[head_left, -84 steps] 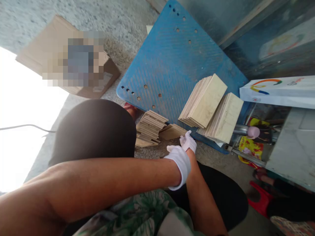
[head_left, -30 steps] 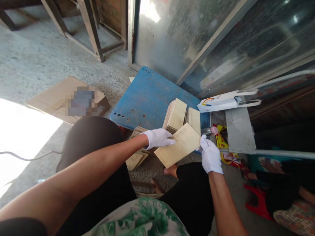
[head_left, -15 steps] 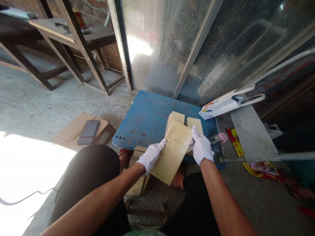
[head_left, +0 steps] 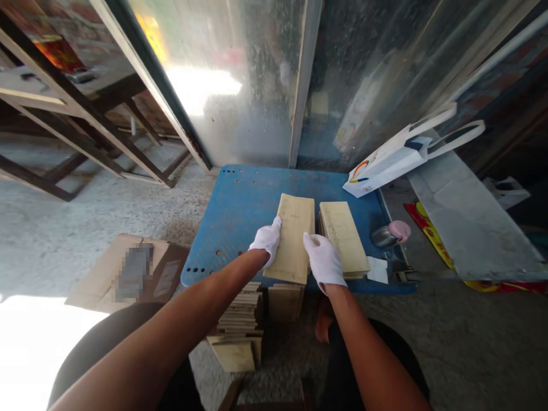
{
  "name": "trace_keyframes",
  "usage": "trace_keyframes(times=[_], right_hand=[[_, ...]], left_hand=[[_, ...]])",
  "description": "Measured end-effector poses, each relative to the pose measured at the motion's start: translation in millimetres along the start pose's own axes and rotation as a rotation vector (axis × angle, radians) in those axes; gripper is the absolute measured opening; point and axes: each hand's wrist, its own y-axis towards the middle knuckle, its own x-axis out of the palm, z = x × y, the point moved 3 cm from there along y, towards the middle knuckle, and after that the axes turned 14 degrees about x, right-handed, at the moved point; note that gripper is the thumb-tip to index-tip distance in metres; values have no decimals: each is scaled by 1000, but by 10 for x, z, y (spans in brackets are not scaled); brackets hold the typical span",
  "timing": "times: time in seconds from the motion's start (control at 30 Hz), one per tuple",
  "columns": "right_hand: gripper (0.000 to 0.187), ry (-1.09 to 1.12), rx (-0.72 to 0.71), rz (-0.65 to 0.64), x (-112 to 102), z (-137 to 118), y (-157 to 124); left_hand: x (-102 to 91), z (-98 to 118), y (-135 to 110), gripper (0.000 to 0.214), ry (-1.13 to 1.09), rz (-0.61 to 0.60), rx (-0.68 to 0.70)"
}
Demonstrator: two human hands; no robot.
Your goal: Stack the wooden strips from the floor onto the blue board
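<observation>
Gloved hands [head_left: 295,251] flanking pale board [head_left: 293,237]

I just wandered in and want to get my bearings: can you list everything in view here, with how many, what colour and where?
blue board: one, blue with holes, on the floor by the glass.
held panel: one, pale tan, over the left pile on the board.
right pile: one stack, tan, beside it.
floor stack: one, tan, below the board's near edge.
cardboard box: one, brown, on the left.
paper bag: one, white, at the board's far right corner.
left hand: white glove, on the panel's left edge.
right hand: white glove, on its right edge.
</observation>
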Motion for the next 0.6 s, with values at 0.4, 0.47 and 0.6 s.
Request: trace_keyframes(times=[0.4,0.47,0.6], right_hand=[[45,-173,134,-8,14,-76,3],[46,-186,151,-18,-8,-91,15],[48,-242,163,-41,-75,-132,39]], left_hand=[[326,200,548,66,173,-20,-7],[363,164,585,65,188,-34,-23],[421,104,644,63,221,-3,-25]])
